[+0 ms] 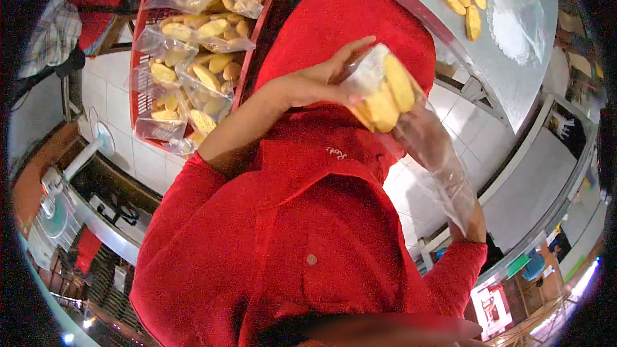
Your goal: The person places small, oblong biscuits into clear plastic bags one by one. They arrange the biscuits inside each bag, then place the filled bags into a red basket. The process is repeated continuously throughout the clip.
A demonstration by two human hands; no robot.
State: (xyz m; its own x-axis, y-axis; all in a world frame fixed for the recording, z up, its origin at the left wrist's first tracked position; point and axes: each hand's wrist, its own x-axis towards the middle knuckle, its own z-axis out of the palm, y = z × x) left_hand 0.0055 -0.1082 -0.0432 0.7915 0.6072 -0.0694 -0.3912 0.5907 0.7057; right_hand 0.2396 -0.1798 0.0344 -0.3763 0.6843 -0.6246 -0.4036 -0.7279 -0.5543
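Note:
Over my lap I hold a clear plastic bag (406,85) with several oblong yellow biscuits inside, which look like rusks. It is tilted, its filled part toward the upper left. A loose length of clear film trails down over my right forearm. My left hand (319,81) grips the bag's left side, thumb and fingers around it, with some fingertips hidden behind it. On the lower right side, my right hand (414,133) is closed around the bag. Clear film partly covers that hand, and its fingertips are hard to see.
At my left stands a red plastic basket (136,90) filled with bagged biscuits (209,77). A metal-topped table (514,83) at the upper right bears loose biscuits (472,19) and a white patch (509,32). A fan (54,218) stands at the lower left.

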